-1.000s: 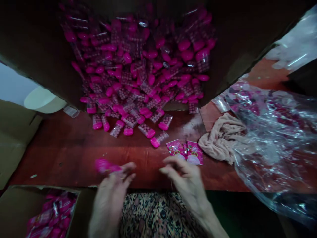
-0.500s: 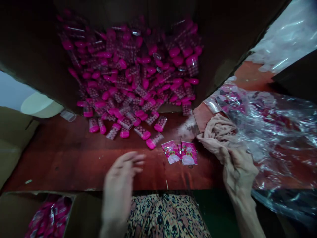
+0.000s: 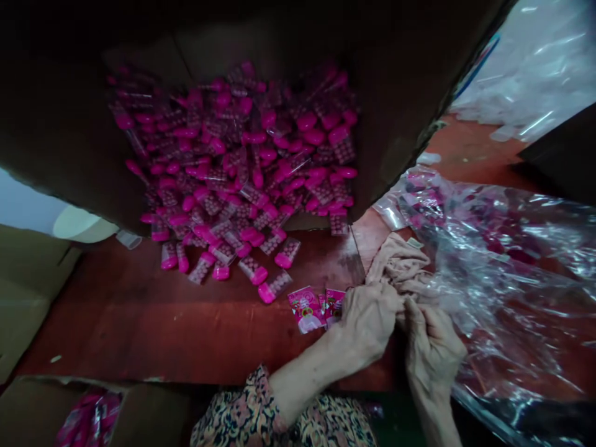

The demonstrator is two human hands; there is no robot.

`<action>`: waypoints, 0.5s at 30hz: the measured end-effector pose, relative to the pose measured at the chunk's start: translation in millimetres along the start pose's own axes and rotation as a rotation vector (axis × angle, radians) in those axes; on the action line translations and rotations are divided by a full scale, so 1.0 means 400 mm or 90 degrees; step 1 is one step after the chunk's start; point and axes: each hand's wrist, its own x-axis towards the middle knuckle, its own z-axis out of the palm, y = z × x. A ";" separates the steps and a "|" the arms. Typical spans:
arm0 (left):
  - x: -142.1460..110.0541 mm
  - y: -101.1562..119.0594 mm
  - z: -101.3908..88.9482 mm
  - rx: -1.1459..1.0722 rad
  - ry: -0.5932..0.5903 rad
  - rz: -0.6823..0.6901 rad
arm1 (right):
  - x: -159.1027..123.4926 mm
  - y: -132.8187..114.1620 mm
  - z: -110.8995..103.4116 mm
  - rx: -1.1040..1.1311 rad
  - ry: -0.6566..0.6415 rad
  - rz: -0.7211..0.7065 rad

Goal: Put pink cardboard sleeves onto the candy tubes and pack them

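Observation:
A crumpled beige cloth (image 3: pixel 395 257) lies on the right of the red tabletop. My right hand (image 3: pixel 433 344) is closed, thumb against fingers, pinching the cloth's near edge. Right beside it, my left hand (image 3: pixel 372 320) is closed too and grips the same edge; its fingertips are partly hidden. Under my left wrist and knuckles, small pink printed packets (image 3: pixel 307 310) lie flat, partly covered. Beyond them, many clear bottles with pink caps (image 3: pixel 251 270), filled with small beads, spill from a large box tipped towards me.
The dark box wall (image 3: pixel 391 143) rises above the red table (image 3: pixel 153 329). Clear plastic bags (image 3: pixel 503 267) with pink pieces spread over the right side. A pale round container (image 3: pixel 84 226) stands at left. Below it, an open carton (image 3: pixel 153 410) holds pink packs (image 3: pixel 90 416).
My left hand has moved right across the table, over the packets, and taken hold of the cloth beside my right hand. My right hand still grips the cloth. The view has shifted slightly.

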 end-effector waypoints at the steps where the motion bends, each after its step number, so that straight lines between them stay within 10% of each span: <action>1: 0.007 0.004 -0.003 0.012 -0.009 0.002 | 0.001 0.001 0.002 0.006 -0.003 0.007; 11: -0.084 0.014 -0.177 -0.088 0.193 -0.209 | -0.019 -0.018 -0.010 -0.069 0.167 -0.130; 15: -0.198 -0.025 -0.257 -0.148 0.285 -0.334 | -0.064 -0.112 0.038 -0.075 0.035 -0.293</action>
